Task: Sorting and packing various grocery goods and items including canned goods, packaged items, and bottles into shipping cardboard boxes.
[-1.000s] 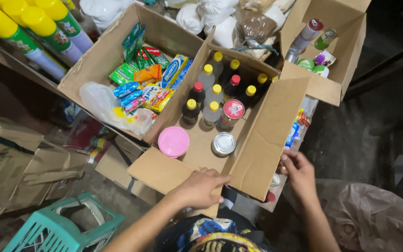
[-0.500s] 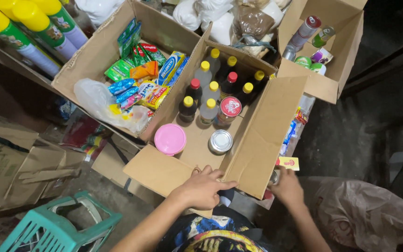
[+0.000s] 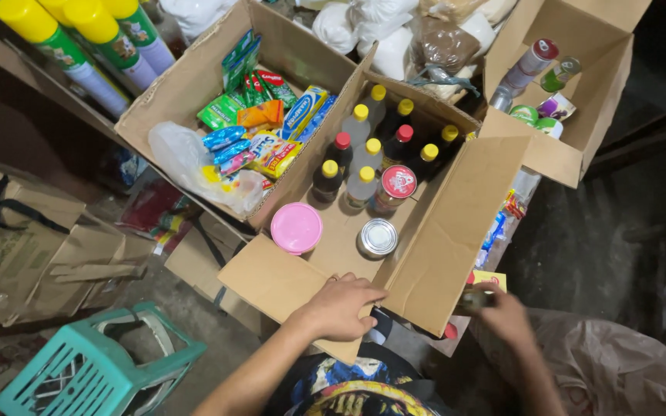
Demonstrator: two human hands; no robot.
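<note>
Head view, left hand (image 3: 341,306) gripping cardboard box (image 3: 441,231) edge

Three open cardboard boxes (image 3: 456,223), two hands (image 3: 341,304)

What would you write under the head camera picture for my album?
Left hand grips the near flap of a cardboard box of bottles; right hand lifts a small item beside it.
</note>
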